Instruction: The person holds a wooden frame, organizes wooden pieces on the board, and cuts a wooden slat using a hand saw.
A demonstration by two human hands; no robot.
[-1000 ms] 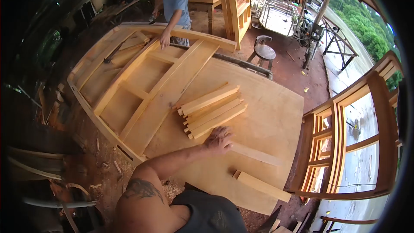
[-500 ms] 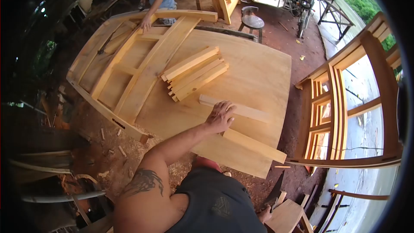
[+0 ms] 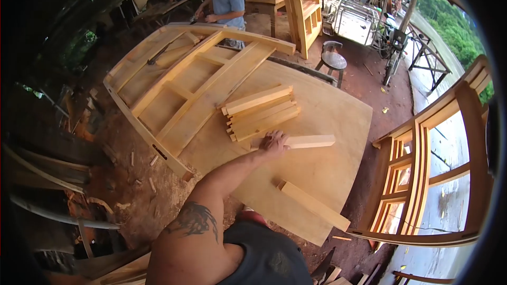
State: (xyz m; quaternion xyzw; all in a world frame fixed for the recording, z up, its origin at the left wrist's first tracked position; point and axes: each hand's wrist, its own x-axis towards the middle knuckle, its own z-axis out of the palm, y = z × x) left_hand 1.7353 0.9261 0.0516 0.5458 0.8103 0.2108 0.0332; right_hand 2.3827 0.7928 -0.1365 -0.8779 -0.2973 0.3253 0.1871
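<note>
Gripping the pale wood bar [image 3: 311,141], the left hand [image 3: 275,143] has something likely light and stiff, best held by its middle, the right hand unseen.

Daylight glare right, dim left

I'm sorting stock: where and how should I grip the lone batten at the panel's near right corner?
Probably mid-length, from above, pinching across its width: the batten lies flat, clear of the left hand and stacked sticks, its long sides exposed.
</note>
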